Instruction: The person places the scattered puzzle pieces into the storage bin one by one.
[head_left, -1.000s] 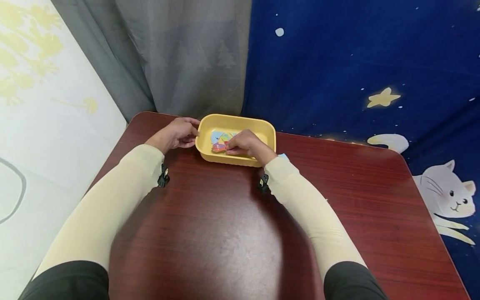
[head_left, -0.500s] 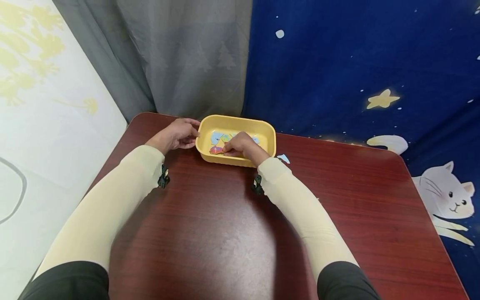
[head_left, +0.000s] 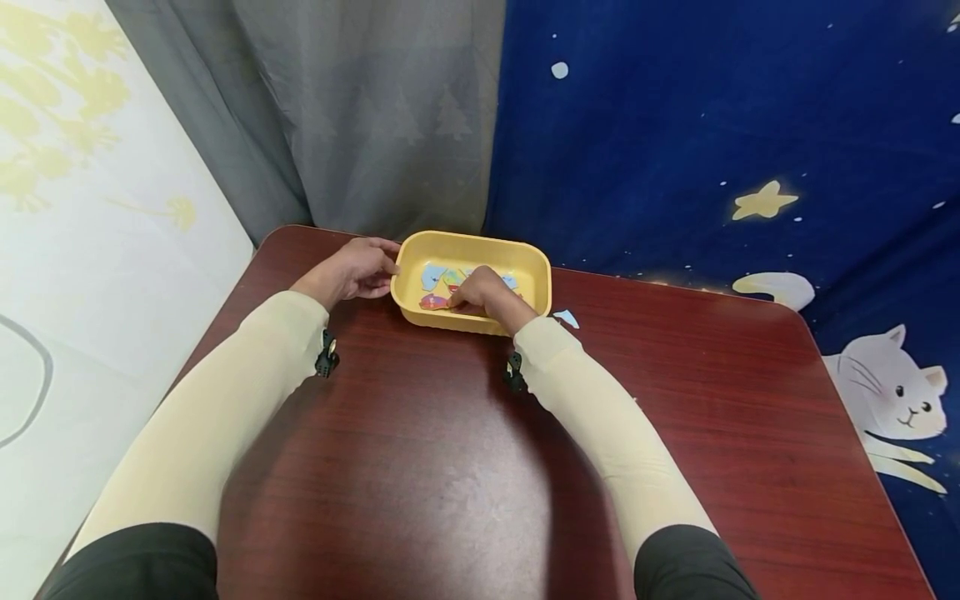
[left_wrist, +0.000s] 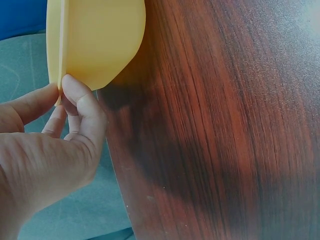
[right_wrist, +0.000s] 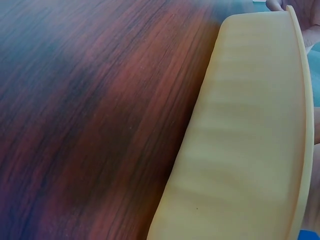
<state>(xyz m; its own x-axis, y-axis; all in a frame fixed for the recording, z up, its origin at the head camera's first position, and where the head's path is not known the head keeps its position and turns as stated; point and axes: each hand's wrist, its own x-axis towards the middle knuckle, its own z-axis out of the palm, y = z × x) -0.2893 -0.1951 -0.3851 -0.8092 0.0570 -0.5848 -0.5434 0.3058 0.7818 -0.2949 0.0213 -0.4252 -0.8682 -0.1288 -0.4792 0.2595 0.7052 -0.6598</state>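
Note:
My left hand (head_left: 362, 267) pinches the left end of a yellow plastic basin (head_left: 474, 323), its thumb and fingers on either side of the rim in the left wrist view. My right hand (head_left: 487, 293) reaches over the near rim into the basin, fingers bent. Its fingertips pinch the right end of a flat red and purple cardboard piece (head_left: 432, 302). Behind that piece lie a light blue piece (head_left: 432, 277) and a green and yellow one (head_left: 452, 278). Another blue piece (head_left: 509, 281) shows to the right. In the right wrist view, the basin wall (right_wrist: 240, 125) hides the fingers.
A small light blue piece (head_left: 567, 318) lies on the dark red wooden table (head_left: 420, 450), right of the basin. Grey and blue curtains (head_left: 660, 125) hang right behind the table's far edge. A white patterned surface (head_left: 97, 250) stands at the left.
My right hand has shifted slightly left and lowered the red and purple piece against the basin floor. The blue piece on the table has come out from behind the right sleeve. My left hand stays put.

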